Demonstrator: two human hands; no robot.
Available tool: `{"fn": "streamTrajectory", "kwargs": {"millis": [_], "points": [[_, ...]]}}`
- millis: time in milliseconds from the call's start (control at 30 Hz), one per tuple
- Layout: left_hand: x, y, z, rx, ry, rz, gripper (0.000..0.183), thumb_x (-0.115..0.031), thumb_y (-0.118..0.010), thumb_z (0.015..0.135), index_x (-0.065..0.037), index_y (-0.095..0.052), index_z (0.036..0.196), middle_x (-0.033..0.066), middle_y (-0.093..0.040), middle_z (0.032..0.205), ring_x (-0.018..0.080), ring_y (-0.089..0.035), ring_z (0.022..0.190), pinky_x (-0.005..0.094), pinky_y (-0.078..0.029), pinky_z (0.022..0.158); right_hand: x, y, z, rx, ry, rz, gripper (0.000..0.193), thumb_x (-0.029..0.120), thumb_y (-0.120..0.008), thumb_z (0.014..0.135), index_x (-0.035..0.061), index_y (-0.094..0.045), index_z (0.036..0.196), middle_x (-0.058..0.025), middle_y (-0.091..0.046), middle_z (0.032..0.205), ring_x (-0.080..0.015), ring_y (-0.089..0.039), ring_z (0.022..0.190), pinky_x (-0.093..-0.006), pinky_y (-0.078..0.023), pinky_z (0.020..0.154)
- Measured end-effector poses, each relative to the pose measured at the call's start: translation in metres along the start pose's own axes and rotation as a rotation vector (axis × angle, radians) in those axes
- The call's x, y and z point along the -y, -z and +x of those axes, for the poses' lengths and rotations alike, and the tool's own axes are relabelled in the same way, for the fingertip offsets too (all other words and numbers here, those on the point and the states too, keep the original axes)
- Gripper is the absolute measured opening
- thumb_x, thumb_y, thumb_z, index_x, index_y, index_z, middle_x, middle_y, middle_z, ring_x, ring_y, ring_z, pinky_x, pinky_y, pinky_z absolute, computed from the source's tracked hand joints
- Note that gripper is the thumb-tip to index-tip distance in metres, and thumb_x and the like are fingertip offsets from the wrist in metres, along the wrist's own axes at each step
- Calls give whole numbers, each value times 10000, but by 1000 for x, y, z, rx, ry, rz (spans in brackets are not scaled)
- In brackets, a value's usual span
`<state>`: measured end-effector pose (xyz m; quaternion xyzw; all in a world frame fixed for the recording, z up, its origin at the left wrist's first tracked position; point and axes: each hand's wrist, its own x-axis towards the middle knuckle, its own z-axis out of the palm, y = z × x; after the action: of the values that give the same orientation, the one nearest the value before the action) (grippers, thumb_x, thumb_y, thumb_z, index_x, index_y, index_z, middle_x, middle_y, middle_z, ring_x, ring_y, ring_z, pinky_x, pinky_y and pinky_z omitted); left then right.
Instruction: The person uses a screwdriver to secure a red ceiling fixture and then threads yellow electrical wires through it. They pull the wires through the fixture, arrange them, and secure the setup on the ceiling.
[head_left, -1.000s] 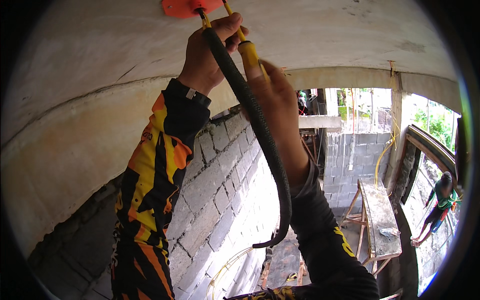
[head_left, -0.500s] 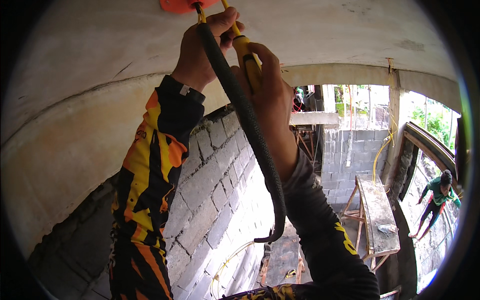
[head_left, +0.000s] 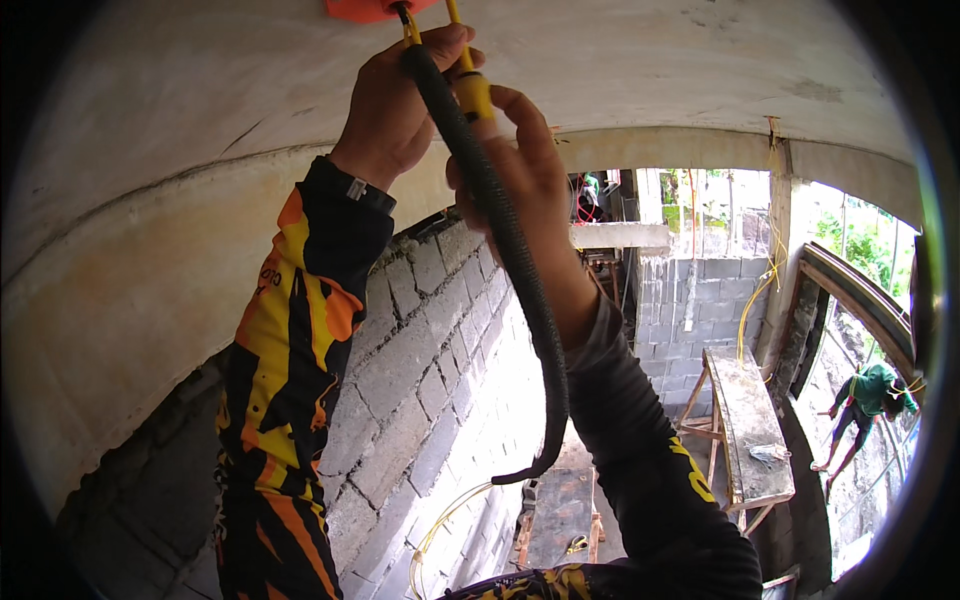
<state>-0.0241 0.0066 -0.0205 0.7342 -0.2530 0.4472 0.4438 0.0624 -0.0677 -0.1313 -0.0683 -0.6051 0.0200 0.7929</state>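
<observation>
Overhead, a red-orange box (head_left: 365, 8) is set at the ceiling. My left hand (head_left: 392, 105) is raised just below it, its fingers closed around the yellow shaft of a screwdriver (head_left: 473, 97). Lower down, my right hand (head_left: 525, 185), partly smeared by motion, has its fingers about the yellow handle. A black textured sleeve (head_left: 490, 205) hangs from beneath the box, passing in front of both hands and curving down to the wall. Yellow wires (head_left: 411, 32) run out of its upper end into the box, and more yellow wire (head_left: 440, 525) trails from its lower end. The screwdriver's tip is hidden.
A grey block wall (head_left: 400, 370) rises at the left under a plastered beam. Below stand a wooden trestle platform (head_left: 745, 430) and another plank surface (head_left: 560, 515). Yellow wire (head_left: 757, 310) hangs by a far post. A person in green (head_left: 870, 395) is outside at right.
My right hand has shifted lower on the screwdriver handle and its fingers have loosened and turned. My left hand stays near the box. The person outside has bent forward.
</observation>
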Motion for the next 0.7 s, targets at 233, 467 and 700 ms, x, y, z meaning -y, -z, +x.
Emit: {"fn": "streamTrajectory", "kwargs": {"millis": [233,467,700], "points": [[-2,-7,-7,-91,-26,215,291,-260,-645,959,-15,-653,1116,35,-689,968,63,-576,836,220,-423,704,1,3,2,-83,100,-391,427,241,-553,1007,39,-438,1364,-95,-652,872,-115,-585,566,-260,-441,451],[-4,-13,-13,-54,-68,224,309,-284,-642,961,-27,-652,1131,31,-692,971,54,-573,807,219,-418,704,-1,1,0,12,53,104,383,138,-527,1010,14,-449,1364,-69,-621,727,-68,-513,456,-211,-377,391],[-5,-16,-19,-43,-79,293,437,-335,-652,954,3,-605,1227,43,-688,991,49,-575,819,211,-420,692,1,-1,-3,-81,137,-501,436,22,-598,946,-5,-451,1356,-28,-642,780,-43,-587,705,-170,-437,607]]}}
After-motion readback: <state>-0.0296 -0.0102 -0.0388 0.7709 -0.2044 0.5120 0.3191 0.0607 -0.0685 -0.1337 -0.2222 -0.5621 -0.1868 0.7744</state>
